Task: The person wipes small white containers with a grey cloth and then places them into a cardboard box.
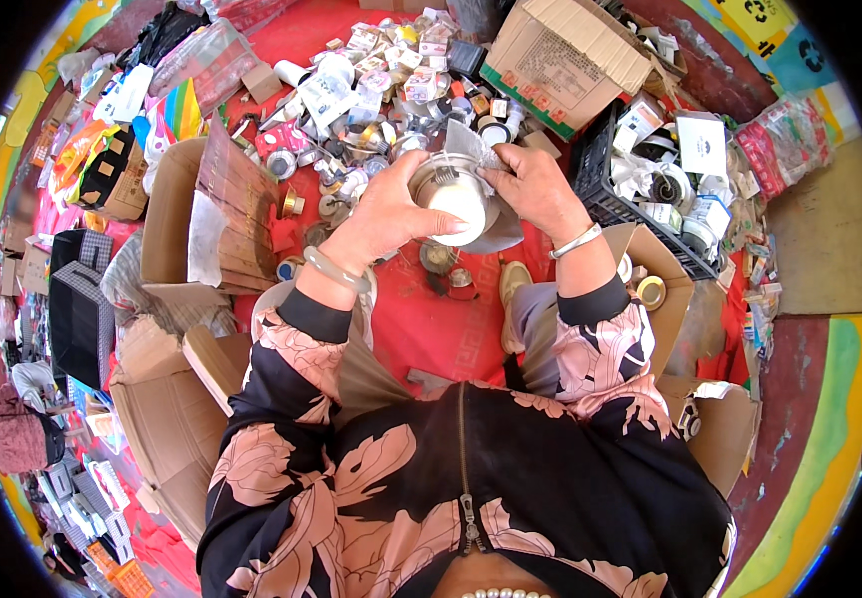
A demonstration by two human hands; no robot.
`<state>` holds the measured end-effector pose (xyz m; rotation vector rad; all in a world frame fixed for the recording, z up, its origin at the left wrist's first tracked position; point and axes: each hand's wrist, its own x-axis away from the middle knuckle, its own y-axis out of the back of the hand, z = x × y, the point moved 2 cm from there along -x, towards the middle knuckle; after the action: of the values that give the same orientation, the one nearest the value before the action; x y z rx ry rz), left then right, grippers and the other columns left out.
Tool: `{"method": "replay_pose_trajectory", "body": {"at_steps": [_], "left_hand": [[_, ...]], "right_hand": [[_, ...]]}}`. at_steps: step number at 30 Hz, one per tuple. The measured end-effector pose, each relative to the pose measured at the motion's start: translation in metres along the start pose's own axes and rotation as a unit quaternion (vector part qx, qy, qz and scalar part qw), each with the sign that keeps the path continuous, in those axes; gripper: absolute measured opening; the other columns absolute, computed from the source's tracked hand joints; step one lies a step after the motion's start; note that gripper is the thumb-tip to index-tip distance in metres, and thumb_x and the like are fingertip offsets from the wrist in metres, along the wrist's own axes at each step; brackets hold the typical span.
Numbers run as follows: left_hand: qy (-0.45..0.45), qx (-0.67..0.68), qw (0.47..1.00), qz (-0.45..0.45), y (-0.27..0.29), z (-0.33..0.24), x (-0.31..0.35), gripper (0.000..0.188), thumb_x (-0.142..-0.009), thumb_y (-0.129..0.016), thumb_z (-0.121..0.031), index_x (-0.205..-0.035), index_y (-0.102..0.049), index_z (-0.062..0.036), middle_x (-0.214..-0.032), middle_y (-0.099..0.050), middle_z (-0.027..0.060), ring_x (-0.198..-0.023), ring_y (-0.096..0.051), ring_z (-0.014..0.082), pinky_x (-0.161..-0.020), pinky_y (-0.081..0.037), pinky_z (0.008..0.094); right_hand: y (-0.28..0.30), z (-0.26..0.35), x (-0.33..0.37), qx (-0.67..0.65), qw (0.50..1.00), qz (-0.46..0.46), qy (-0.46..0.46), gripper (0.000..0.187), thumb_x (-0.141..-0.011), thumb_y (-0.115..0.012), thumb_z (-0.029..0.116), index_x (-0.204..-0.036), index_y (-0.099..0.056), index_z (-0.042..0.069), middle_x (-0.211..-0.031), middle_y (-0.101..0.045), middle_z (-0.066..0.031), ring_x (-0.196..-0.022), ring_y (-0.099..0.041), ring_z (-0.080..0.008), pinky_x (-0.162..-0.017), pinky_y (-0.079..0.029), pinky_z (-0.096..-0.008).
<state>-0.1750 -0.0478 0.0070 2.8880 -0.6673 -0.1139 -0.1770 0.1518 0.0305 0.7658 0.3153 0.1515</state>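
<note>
A round downlight (454,202) with a pale face and a shiny silver rim is held up in front of me. My left hand (394,206) is closed round its left side, the thumb lying across the face. On the other side my right hand (535,189) pinches a greyish, partly see-through wrapping (463,143), which stands up behind the lamp and hangs out below it. Just past my hands spreads a heap of loose lamps and fittings (351,149) on the red floor covering (421,334). A few small fittings (438,261) lie right under the lamp.
At the right stands a black plastic crate (600,189) full of lamps and small boxes. Behind it is a large cardboard carton (560,65). Open cardboard boxes flank me, one on the left (167,439) and one on the right (730,429). Bags and packages (117,130) fill the far left.
</note>
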Motion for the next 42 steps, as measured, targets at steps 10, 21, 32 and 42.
{"method": "replay_pose_trajectory", "body": {"at_steps": [10, 21, 32, 42], "left_hand": [[-0.017, -0.056, 0.998, 0.029, -0.003, -0.007, 0.001, 0.078, -0.054, -0.087, -0.019, -0.119, -0.047, 0.0012, -0.107, -0.058, 0.0090, -0.098, -0.054, 0.0153, -0.088, -0.044, 0.0309], [-0.047, 0.249, 0.959, -0.125, 0.012, -0.005, -0.008, 0.066, -0.063, -0.082, -0.004, -0.116, -0.043, 0.0062, -0.106, -0.058, 0.0125, -0.094, -0.060, 0.0177, -0.083, -0.050, 0.0301], [-0.053, 0.260, 0.957, -0.116, 0.017, -0.011, -0.011, 0.064, -0.067, -0.080, -0.008, -0.118, -0.044, 0.0059, -0.109, -0.057, 0.0136, -0.097, -0.058, 0.0182, -0.086, -0.048, 0.0300], [-0.008, -0.081, 0.996, 0.044, -0.008, -0.009, 0.002, 0.082, -0.055, -0.086, -0.019, -0.123, -0.047, 0.0009, -0.110, -0.058, 0.0115, -0.104, -0.055, 0.0190, -0.093, -0.042, 0.0324]], "right_hand": [[-0.010, 0.001, -0.007, -0.061, 0.997, 0.038, 0.032, 0.016, -0.081, -0.063, 0.012, -0.090, -0.059, -0.001, -0.070, -0.057, -0.0166, -0.062, -0.051, -0.0226, -0.061, -0.044, -0.0342], [-0.027, -0.017, -0.004, -0.259, 0.956, -0.007, -0.138, 0.021, -0.084, -0.062, 0.015, -0.094, -0.063, -0.004, -0.069, -0.061, -0.0030, -0.063, -0.051, -0.0073, -0.058, -0.044, -0.0272], [-0.050, -0.008, 0.003, -0.305, 0.935, -0.113, -0.138, 0.018, -0.086, -0.061, 0.011, -0.095, -0.063, -0.004, -0.072, -0.062, -0.0025, -0.064, -0.051, -0.0055, -0.057, -0.044, -0.0248], [-0.003, -0.013, -0.007, -0.146, 0.979, 0.124, -0.062, 0.015, -0.085, -0.063, 0.014, -0.087, -0.064, -0.001, -0.068, -0.054, 0.0052, -0.062, -0.046, -0.0027, -0.053, -0.040, -0.0233]]}}
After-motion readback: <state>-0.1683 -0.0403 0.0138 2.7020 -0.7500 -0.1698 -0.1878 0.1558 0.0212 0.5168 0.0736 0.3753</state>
